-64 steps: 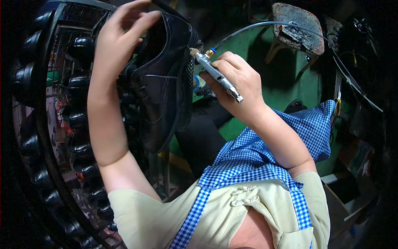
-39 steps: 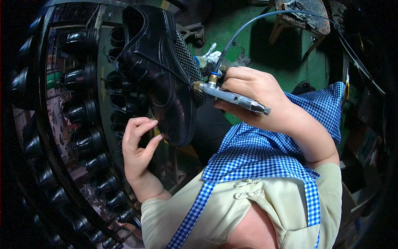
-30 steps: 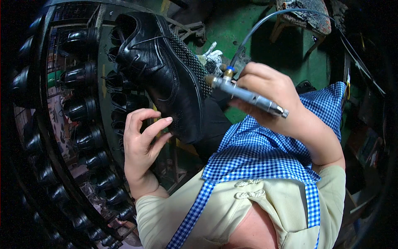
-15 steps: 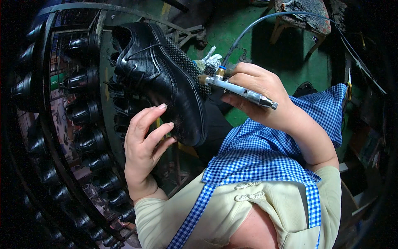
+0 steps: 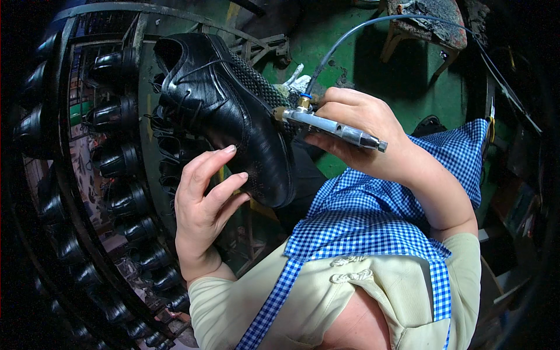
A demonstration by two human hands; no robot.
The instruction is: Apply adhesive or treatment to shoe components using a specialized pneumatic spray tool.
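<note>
A black leather lace-up shoe point(image 5: 233, 125) is raised in front of me, toe down, its textured sole edge to the right. My left hand point(image 5: 204, 189) has its fingertips against the shoe's near side by the toe, with the thumb at the lower edge; it seems to carry the shoe. In my right hand point(image 5: 364, 122) is a silver metal spray gun point(image 5: 335, 128), fingers wrapped round its body. The nozzle points left, close beside the sole edge. A thin hose point(image 5: 335, 49) joins the gun at a brass fitting with a blue collar.
A metal rack point(image 5: 70, 119) at the left carries rows of black shoes point(image 5: 114, 114). At the far right stands a worn stool point(image 5: 429, 26) on the green floor point(image 5: 361, 64), with the hose passing over it. A whitish glove-like thing point(image 5: 296, 76) lies behind the shoe.
The spray gun and my right hand have shifted slightly left, nearer the shoe. The shoe has turned a little, its toe now slightly lower. My left hand has barely moved.
</note>
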